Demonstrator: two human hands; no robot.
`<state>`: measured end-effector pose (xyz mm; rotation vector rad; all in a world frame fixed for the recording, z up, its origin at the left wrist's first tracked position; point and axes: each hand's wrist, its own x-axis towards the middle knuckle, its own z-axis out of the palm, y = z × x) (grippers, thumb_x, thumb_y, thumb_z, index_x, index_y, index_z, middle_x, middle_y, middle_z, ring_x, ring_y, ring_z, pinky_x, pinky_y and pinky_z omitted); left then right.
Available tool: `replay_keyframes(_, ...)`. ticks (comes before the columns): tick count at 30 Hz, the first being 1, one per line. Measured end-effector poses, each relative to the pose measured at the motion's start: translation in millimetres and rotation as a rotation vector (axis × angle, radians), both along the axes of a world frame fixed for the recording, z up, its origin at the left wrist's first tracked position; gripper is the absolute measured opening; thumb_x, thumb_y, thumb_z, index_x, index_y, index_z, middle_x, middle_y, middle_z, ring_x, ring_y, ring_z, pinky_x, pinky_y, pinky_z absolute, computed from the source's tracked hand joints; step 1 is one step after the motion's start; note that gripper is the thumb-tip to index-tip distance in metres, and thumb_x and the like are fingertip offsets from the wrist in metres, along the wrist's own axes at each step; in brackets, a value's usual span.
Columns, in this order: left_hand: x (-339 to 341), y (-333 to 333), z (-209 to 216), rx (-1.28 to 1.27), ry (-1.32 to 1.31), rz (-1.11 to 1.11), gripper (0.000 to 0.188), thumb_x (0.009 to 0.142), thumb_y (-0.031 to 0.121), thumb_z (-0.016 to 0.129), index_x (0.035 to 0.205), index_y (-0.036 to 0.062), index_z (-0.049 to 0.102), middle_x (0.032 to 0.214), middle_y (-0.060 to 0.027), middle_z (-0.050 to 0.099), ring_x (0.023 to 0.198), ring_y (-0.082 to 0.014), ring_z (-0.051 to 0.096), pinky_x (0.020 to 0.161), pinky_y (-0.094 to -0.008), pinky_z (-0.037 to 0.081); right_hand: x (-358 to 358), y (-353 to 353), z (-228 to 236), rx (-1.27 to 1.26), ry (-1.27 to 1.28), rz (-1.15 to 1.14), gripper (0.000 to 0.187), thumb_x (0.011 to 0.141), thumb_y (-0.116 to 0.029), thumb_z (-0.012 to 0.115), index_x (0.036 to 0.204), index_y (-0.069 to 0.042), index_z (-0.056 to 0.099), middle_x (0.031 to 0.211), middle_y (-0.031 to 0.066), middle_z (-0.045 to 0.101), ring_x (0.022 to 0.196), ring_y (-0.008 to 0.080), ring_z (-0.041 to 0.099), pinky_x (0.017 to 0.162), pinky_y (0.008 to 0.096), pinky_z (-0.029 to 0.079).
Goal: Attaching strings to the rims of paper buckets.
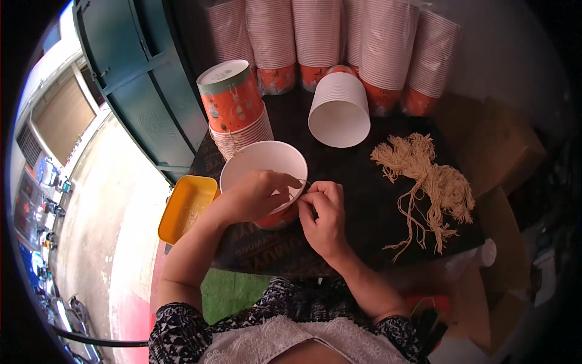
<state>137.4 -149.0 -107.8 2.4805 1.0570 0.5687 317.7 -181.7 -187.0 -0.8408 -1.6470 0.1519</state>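
Observation:
A white-lined paper bucket (264, 159) with an orange outside stands open end up at the table's near side. My left hand (257, 193) reaches over its mouth, fingers bent at the inside of the right rim. Just outside that rim, my right hand (325, 215) pinches a thin pale cord (308, 182). The cord runs in a short curve between the fingertips of both hands at the rim. My left fingers seem closed on its other part, though their tips are partly hidden. A loose bundle of beige cords (433, 176) lies to the right.
Behind the bucket stands an upside-down stack of orange buckets (233, 109). Another bucket (339, 118) lies on its side. Tall plastic-wrapped bucket stacks (318, 36) line the back. A yellow tray (189, 206) sits at the left edge, cardboard boxes (500, 142) at right.

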Motion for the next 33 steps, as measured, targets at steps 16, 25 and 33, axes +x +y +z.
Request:
replay_keyframes(16, 2, -17, 9, 0.136, -0.011, 0.036, 0.012, 0.083, 0.012, 0.063, 0.079, -0.0001, 0.064, 0.076, -0.0169, 0.065, 0.072, -0.0353, 0.064, 0.065, -0.0443, 0.049, 17, -4, 2, -0.085, -0.201, 0.116, 0.014, 0.080, -0.007, 0.073, 0.089, -0.005, 0.062, 0.095, 0.0070, 0.056, 0.090, 0.0278, 0.052, 0.078, 0.0416, 0.041)
replay_keyframes(25, 9, -29, 2, -0.128, -0.392, 0.100, 0.014, 0.083, 0.012, 0.069, 0.081, 0.0001, 0.062, 0.066, -0.0072, 0.060, 0.062, -0.0183, 0.059, 0.059, -0.0323, 0.046, 18, -3, 4, -0.141, -0.179, 0.213, 0.008, 0.085, -0.010, 0.067, 0.091, -0.008, 0.062, 0.088, 0.0063, 0.061, 0.083, 0.0268, 0.056, 0.074, 0.0421, 0.038)
replay_keyframes(33, 18, -23, 3, -0.501, -0.567, 0.117, 0.012, 0.085, 0.009, 0.071, 0.081, -0.0015, 0.065, 0.064, 0.0004, 0.061, 0.057, -0.0069, 0.052, 0.052, -0.0249, 0.041, 23, -4, 9, -0.211, -0.163, 0.247, 0.007, 0.086, -0.009, 0.066, 0.092, -0.008, 0.063, 0.082, 0.0070, 0.063, 0.079, 0.0270, 0.058, 0.075, 0.0402, 0.039)
